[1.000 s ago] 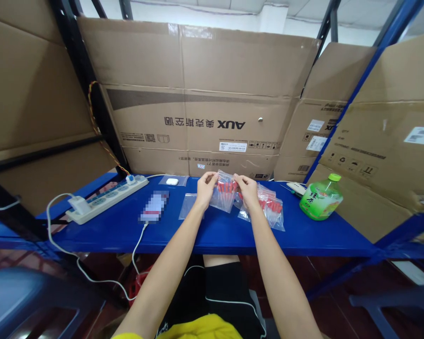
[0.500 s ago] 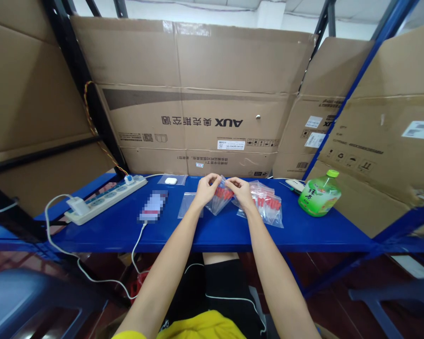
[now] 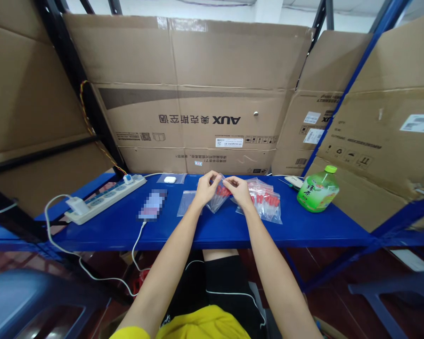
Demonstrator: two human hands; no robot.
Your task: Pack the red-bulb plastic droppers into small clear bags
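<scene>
Between my two hands is a clear plastic zip bag (image 3: 217, 200) with red-ended pieces inside, held up at its top edge. My left hand (image 3: 207, 186) pinches the bag's upper left side, and my right hand (image 3: 237, 188) pinches the upper right. Right beside my right hand lies a pile of clear bags (image 3: 268, 207), also with red-ended pieces in them; their exact kind is too small to tell. A flat clear bag (image 3: 187, 203) rests on the blue table, partly behind my left wrist.
On the left of the blue table (image 3: 106, 235) are a white power strip (image 3: 108, 200) and a phone (image 3: 153, 205) on a cable. A white case (image 3: 169, 180) sits at the back. To the right stands a green bottle (image 3: 318, 189). Cardboard panels (image 3: 198, 56) wall the back and sides.
The view has shifted slightly. Both hands stay at the bag's top edge, with the right fingers a little changed in position.
</scene>
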